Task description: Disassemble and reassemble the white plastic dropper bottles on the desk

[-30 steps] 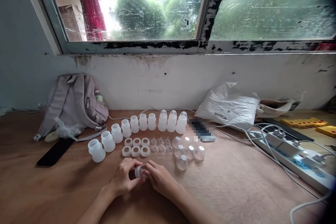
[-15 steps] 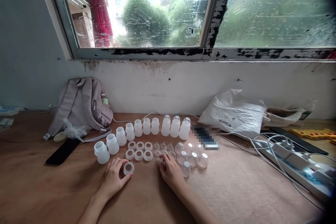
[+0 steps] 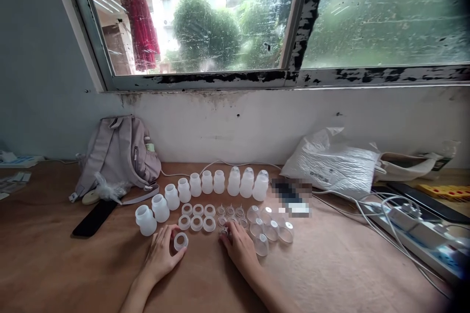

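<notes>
My left hand (image 3: 160, 253) curves around a white bottle collar ring (image 3: 181, 241) on the wooden table, thumb and index finger at its sides. My right hand (image 3: 240, 248) reaches down with fingers bent together at a small clear bottle nipple (image 3: 222, 231), partly hidden by the fingertips. Behind it lie several more clear nipples (image 3: 230, 210). Two rows of white collar rings (image 3: 196, 223) sit between the hands. Clear domed caps (image 3: 271, 231) stand right of my right hand. Frosted bottles (image 3: 172, 196) form an arc behind, and three at its right end wear caps (image 3: 248, 174).
A black phone (image 3: 93, 217) and a grey-pink backpack (image 3: 123, 156) are at the left. A white plastic package (image 3: 330, 164) rests against the wall. White cables and a power strip (image 3: 414, 234) occupy the right side. The window is above.
The view has tilted up slightly, so the table's things appear a little lower. My left hand stays at the collar ring. My right fingers remain at the nipples with only a slight shift.
</notes>
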A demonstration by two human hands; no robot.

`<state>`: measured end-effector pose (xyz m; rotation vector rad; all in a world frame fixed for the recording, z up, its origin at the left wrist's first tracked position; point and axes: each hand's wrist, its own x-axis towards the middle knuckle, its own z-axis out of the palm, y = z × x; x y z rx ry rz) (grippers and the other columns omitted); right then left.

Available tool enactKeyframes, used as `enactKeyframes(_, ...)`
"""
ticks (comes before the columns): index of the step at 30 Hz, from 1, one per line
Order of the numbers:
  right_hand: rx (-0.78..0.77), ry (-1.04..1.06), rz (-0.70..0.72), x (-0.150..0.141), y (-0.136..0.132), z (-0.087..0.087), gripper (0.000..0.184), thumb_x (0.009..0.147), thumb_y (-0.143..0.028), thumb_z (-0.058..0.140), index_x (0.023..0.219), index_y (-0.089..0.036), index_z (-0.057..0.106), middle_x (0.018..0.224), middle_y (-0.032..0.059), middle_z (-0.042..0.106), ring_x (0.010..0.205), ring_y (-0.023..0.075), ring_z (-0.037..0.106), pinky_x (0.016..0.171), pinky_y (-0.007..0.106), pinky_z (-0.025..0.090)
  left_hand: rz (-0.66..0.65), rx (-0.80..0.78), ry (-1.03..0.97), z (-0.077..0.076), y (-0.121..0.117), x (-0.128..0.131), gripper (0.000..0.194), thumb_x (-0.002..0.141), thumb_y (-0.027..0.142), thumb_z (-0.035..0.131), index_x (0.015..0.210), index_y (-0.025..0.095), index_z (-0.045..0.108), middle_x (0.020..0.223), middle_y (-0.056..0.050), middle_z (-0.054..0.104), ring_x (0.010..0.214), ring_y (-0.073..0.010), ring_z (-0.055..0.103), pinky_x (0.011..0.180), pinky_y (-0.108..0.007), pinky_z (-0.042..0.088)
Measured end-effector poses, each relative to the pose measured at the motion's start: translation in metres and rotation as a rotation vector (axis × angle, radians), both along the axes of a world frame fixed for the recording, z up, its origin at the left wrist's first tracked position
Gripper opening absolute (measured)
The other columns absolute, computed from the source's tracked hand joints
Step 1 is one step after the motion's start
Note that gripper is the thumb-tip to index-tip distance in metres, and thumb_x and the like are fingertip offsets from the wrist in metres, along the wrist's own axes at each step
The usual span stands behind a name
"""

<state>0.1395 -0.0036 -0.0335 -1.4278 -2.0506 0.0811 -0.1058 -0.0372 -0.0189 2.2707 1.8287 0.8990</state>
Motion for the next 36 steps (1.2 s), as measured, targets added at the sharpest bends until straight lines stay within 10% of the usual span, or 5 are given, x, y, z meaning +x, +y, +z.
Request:
enactKeyframes(14,0.000,0.141,0.021,0.001,-0.006,0.002,0.021,0.081,-0.021,0.046,0.102,-0.022,0.046,0.090,0.0060,0.054,0.081,0.0200,0.056,0.069,0.033,0.047,0.044,0.036,-0.029,-0.005,0.005,-0.004,0.045,0.062,0.037,0.066,0.102,0.024,0.049,0.082,0.000,0.059,0.073,-0.0183,0.057,0.072,-0.033,0.046)
enactKeyframes(24,0.283,-0.041,-0.192,0.023,0.071,0.099,0.029,0.083,-0.024,0.040,0.111,-0.020,0.048,0.117,0.0124,0.047,0.112,0.0261,0.038,0.089,0.043,0.031,0.105,0.249,-0.116,0.003,-0.003,0.004,0.021,0.080,0.031,0.047,0.097,0.020,0.048,0.068,0.000,0.049,0.065,-0.0166,0.052,0.068,-0.031,0.044)
enactKeyframes(29,0.239,-0.324,-0.266,0.030,0.123,0.116,0.037,0.081,-0.031,0.047,0.114,-0.014,0.049,0.131,0.0171,0.035,0.125,0.0324,0.018,0.097,0.056,0.007,0.113,0.231,-0.175,0.013,-0.015,0.028,0.018,0.081,0.028,0.044,0.097,0.020,0.048,0.070,-0.002,0.050,0.067,-0.0168,0.051,0.068,-0.032,0.044)
enactKeyframes(36,0.246,-0.097,-0.073,0.044,0.082,0.125,0.026,0.081,-0.037,0.048,0.094,-0.017,0.057,0.119,0.0138,0.049,0.118,0.0303,0.034,0.096,0.055,0.018,0.031,0.196,-0.308,0.023,-0.032,0.053,0.022,0.079,0.025,0.048,0.100,0.022,0.048,0.093,-0.007,0.054,0.088,-0.0205,0.053,0.077,-0.035,0.045)
